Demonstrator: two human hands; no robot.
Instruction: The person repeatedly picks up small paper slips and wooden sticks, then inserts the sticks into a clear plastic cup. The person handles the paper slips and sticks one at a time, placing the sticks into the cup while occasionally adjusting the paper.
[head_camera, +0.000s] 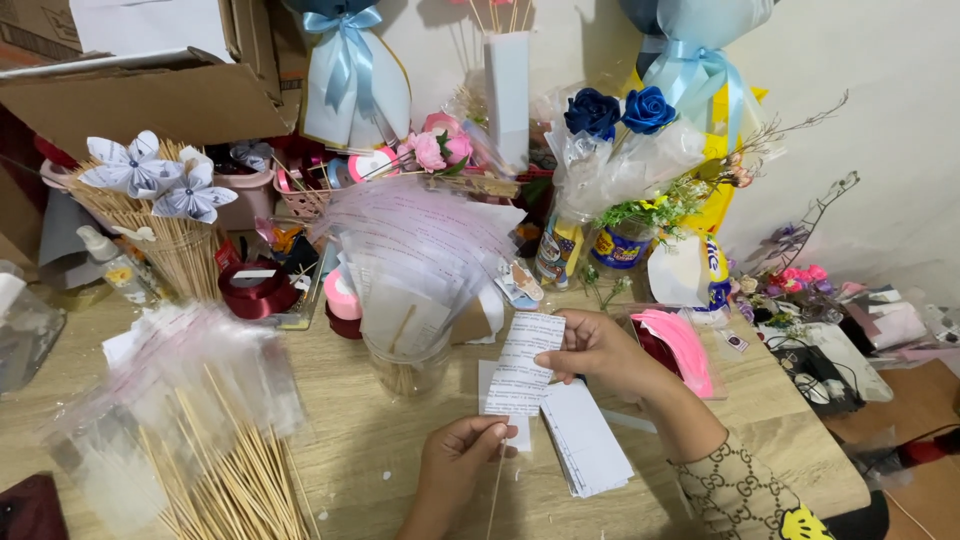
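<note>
Left hand pinches skewer — below paper strip | right hand pinches strip's top edge

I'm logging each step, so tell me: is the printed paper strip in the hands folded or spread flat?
Spread flat: the paper strip hangs open, its top pinched by the right hand, its bottom by the left hand.

brown cardboard box top left, yellow-blue jar label

We hold both hands close together in front of us. Our left hand comes up from below, fingers curled in a pinch. Our right hand reaches in from the right, patterned sleeve at the forearm, fingers bent, thumb pressed against fingertips.
</note>
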